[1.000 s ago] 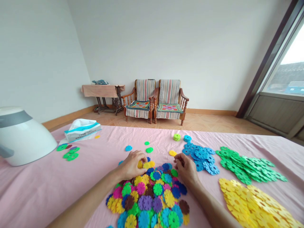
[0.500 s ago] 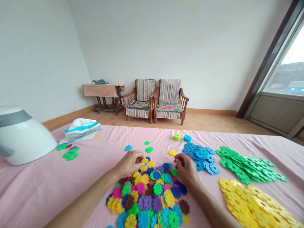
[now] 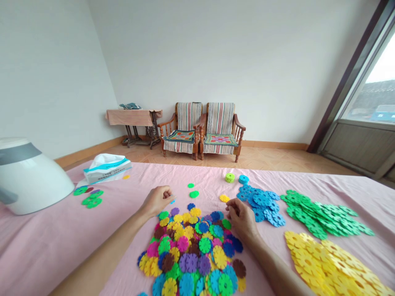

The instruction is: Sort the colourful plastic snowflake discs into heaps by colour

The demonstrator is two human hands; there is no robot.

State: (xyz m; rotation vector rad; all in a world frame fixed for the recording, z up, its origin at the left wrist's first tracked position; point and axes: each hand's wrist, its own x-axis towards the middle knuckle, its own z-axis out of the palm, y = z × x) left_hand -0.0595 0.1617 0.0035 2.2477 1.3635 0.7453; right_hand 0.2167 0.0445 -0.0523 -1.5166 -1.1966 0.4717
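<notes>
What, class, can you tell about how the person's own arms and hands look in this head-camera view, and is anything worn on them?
The left hand and right hand are both bare, with no gloves. The left forearm and right forearm show no sleeves, and no watch, bracelet or ring can be seen.

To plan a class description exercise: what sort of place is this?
Most likely a room in a home: two wooden armchairs with striped covers, a cloth-covered treadle sewing table, and a pink sheet spread over a wide surface.
</notes>
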